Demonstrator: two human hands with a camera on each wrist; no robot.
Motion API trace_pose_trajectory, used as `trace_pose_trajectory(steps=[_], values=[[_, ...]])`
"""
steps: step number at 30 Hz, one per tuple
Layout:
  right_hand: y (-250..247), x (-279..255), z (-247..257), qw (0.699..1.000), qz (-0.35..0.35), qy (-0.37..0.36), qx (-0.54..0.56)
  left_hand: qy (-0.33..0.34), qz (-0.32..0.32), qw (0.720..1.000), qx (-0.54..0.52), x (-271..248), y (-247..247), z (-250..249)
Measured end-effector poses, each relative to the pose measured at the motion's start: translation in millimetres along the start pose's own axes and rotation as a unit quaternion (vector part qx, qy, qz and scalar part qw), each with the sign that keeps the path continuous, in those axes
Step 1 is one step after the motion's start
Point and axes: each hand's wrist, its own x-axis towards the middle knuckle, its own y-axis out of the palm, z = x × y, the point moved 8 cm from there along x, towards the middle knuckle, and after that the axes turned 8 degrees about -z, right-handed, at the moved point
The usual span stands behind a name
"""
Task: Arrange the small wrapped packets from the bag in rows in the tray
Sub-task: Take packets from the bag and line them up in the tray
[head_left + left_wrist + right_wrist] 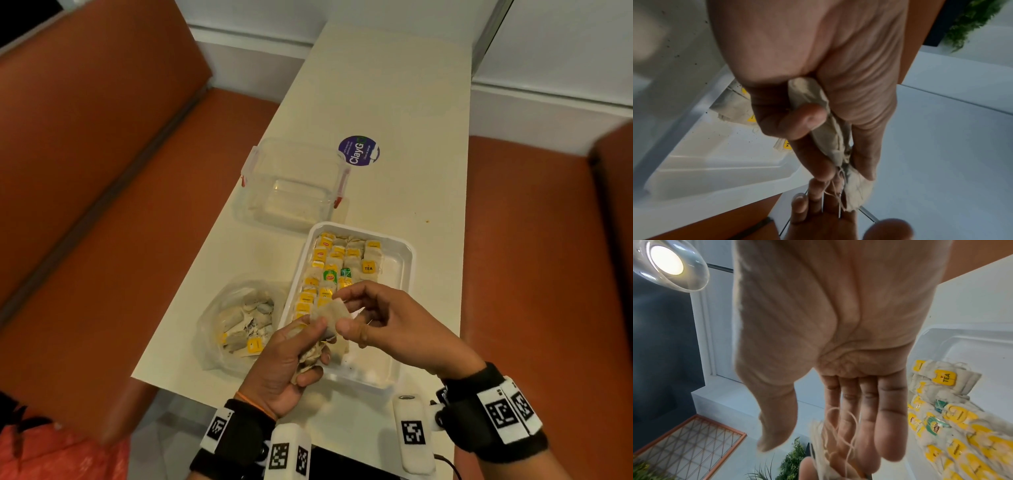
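Note:
The white tray [407, 270] lies on the table with rows of tea-bag packets [329, 270] filling its left and far parts. Its right side is bare. To its left the clear plastic bag [236, 318] holds several more packets. Over the tray's near end my left hand [308, 349] grips a bunch of packets [313, 354], also seen as the crumpled bunch [826, 129] in the left wrist view. My right hand [342, 311] pinches the top packet [329, 313] of that bunch between thumb and fingers. A loose string and a blurred packet [818, 443] hang by the right fingers.
A clear lidless container [291, 185] with red clips stands just beyond the tray. Beside it a round purple sticker [358, 151] lies on the narrow cream table [394, 102]. Orange benches [85, 171] flank the table on both sides.

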Motion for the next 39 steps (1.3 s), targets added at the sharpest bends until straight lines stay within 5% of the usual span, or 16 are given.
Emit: trace_pose_trajectory(steps=[7, 18, 31, 39], values=[[-6.6, -9.8, 22.4, 0.993, 0.050, -0.084, -0.065, -0.048, 0.018, 0.997, -0.051, -2.2, 1.5, 7.9], [-11.7, -3.2, 49.1, 0.975, 0.000, -0.173, -0.140, -0.091, 0.082, 0.992, -0.016, -10.9, 10.0, 18.6], [-64.2, -7.8, 45.3, 0.987, -0.126, -0.095, 0.004, -0.103, 0.030, 0.991, -0.081, -4.9, -14.5, 18.6], [-76.6, 26.7, -53.9, 0.971, -0.222, 0.074, -0.048, -0.092, -0.008, 0.992, -0.081, 1.7, -23.4, 12.4]])
